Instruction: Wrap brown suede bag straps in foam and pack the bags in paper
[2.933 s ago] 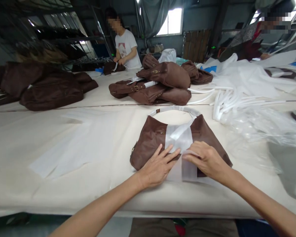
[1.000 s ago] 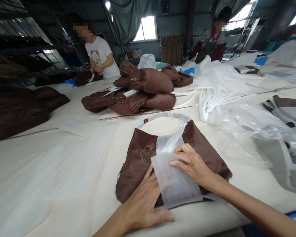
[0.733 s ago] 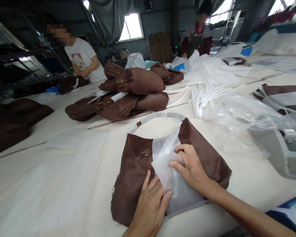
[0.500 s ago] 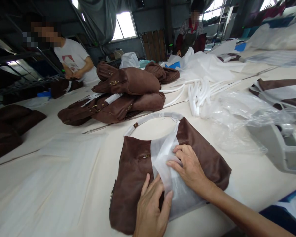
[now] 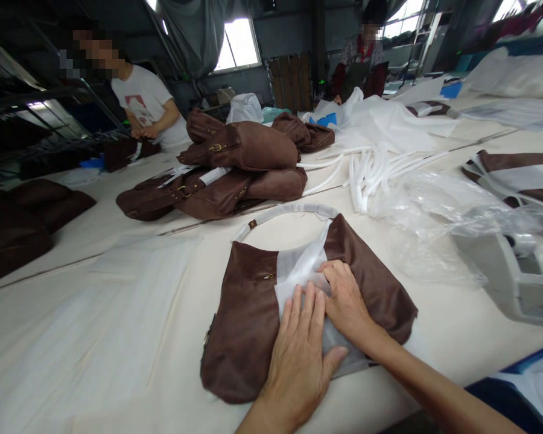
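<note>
A brown leather handbag [image 5: 248,307] lies flat on the table in front of me, its strap [image 5: 285,211] wrapped in white and arched away from me. White tissue paper [image 5: 294,265] runs across the bag's middle. My left hand [image 5: 303,349] rests flat on this paper with its fingers stretched out. Right beside it, my right hand [image 5: 344,295] has curled fingers at the paper near the bag's upper middle; their tips are partly hidden, and they seem to pinch the paper. A small zipper [image 5: 266,277] shows left of the paper.
Several brown bags [image 5: 253,147] are piled behind. White foam cords [image 5: 366,175] and clear plastic bags [image 5: 434,223] lie to the right, near a grey tape dispenser [image 5: 511,277]. Tissue sheets [image 5: 127,301] are stacked at left. A person in a white T-shirt [image 5: 145,102] works across the table.
My left hand has moved up and right, flattening from a bent pose onto the tissue paper. The paper's fold now lies flatter. My right hand stays near the same spot, its fingers more curled.
</note>
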A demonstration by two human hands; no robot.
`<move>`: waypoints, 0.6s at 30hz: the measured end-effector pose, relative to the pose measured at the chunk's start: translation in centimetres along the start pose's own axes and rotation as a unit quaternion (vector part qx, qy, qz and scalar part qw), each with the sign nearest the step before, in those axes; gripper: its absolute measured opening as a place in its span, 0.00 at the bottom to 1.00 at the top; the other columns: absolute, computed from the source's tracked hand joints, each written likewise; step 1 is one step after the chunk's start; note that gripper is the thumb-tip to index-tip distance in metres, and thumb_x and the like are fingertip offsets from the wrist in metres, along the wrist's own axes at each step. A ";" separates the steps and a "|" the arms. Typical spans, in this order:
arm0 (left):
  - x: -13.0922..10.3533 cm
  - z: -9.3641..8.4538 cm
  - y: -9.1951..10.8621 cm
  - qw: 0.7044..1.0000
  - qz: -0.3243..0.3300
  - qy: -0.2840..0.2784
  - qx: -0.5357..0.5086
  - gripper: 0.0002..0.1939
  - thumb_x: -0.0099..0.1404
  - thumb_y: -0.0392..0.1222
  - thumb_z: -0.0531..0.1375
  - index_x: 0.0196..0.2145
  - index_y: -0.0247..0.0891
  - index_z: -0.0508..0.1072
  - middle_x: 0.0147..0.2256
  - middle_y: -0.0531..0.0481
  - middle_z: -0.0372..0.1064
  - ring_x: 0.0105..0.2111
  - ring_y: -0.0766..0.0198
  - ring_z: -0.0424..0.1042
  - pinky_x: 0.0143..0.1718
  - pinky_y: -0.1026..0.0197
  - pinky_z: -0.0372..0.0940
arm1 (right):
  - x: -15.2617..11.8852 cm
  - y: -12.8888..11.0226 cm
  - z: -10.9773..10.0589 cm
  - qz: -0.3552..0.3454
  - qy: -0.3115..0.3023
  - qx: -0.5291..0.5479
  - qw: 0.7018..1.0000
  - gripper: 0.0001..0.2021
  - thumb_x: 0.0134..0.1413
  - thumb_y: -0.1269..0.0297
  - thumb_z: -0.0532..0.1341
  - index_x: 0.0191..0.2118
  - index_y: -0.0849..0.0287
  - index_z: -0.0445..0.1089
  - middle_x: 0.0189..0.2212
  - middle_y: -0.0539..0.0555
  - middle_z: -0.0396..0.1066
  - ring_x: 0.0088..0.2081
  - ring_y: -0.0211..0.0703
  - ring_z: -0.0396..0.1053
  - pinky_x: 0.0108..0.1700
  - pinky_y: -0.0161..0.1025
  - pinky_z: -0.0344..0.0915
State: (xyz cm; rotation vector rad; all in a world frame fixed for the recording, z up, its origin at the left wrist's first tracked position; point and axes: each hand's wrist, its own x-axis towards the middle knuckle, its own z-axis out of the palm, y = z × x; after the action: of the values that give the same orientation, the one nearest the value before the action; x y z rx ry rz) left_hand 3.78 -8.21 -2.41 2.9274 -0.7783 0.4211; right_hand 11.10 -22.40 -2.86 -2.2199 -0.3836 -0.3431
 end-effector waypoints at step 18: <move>1.5 2.2 -1.1 0.990 0.021 0.125 0.056 0.37 0.70 0.59 0.45 0.68 0.31 0.52 0.66 0.30 0.50 0.64 0.35 0.54 0.57 0.36 0.56 | -3.9 0.2 -13.4 0.171 0.098 0.279 0.940 0.12 0.58 0.56 0.60 0.44 0.56 0.70 0.37 0.52 0.72 0.37 0.42 0.70 0.39 0.38 0.66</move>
State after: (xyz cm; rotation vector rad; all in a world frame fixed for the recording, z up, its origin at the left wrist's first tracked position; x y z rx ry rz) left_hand 6.09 -8.31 -4.09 2.8818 -0.8063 0.8407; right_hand 6.05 -33.56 3.76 -1.6354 0.0237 -0.2281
